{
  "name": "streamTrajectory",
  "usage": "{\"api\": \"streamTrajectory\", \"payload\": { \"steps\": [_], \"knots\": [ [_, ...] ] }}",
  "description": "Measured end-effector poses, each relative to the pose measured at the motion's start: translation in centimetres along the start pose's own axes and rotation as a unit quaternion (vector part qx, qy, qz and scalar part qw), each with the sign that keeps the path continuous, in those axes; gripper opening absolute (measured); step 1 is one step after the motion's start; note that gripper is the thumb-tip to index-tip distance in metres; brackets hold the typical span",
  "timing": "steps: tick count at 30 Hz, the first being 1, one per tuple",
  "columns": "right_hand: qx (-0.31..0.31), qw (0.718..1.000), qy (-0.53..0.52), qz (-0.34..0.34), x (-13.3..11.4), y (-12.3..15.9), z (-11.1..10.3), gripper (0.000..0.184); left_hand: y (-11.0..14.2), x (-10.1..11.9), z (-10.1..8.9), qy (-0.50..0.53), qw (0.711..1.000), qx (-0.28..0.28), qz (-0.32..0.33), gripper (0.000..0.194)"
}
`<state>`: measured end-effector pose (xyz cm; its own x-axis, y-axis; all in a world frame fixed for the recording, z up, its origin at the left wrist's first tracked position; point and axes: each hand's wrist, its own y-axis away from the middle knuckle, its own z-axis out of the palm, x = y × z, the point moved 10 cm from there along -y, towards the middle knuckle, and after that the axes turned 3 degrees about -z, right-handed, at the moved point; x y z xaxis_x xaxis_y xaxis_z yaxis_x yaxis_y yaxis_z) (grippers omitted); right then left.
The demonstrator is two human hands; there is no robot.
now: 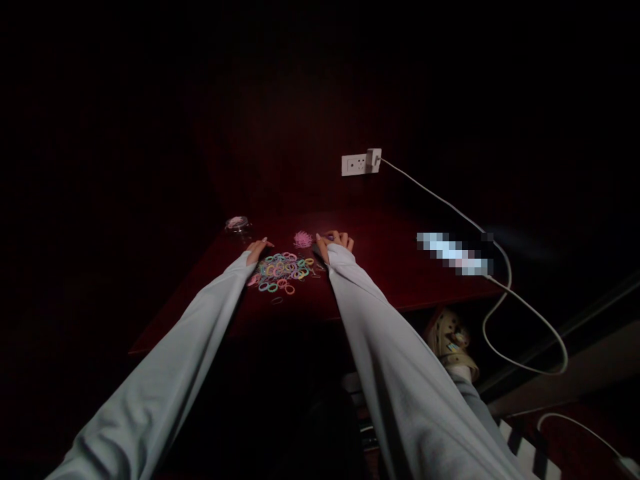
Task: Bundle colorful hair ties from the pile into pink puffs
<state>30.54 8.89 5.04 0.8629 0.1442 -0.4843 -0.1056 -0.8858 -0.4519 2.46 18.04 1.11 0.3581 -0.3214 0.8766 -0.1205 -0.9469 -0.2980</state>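
A loose pile of small coloured hair ties [283, 269] lies on the dark red table between my forearms. My left hand [258, 249] rests at the pile's left far edge, its fingers stretched out and nothing visible in them. Just beyond the pile sits a small heap of pink hair ties [303, 239]. To the right of that heap, my right hand [338, 241] is on the table with its thumb and fingers apart. A small purple bit shows by its fingers; I cannot make out what it is. Both wrists are covered by light grey sleeves.
A clear round container [237, 224] with something pink stands at the table's far left. A white wall socket [361, 162] holds a charger, whose white cable [440, 198] runs to a blurred-out bright device [453, 253] on the right. Below the edge is a clog [449, 340].
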Motion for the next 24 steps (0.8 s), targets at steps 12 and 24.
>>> {"api": "streamTrajectory", "payload": {
  "steps": [12,24],
  "knots": [
    [-0.059,0.991,-0.080,0.090,-0.6,0.5,-1.0,0.063,3.0,2.2,3.8,0.156,0.977,-0.128,-0.067,0.088],
    [-0.117,0.975,-0.139,-0.127,-5.9,1.6,0.1,0.028,3.1,5.8,0.0,0.269,0.963,0.007,-0.005,0.061]
  ]
}}
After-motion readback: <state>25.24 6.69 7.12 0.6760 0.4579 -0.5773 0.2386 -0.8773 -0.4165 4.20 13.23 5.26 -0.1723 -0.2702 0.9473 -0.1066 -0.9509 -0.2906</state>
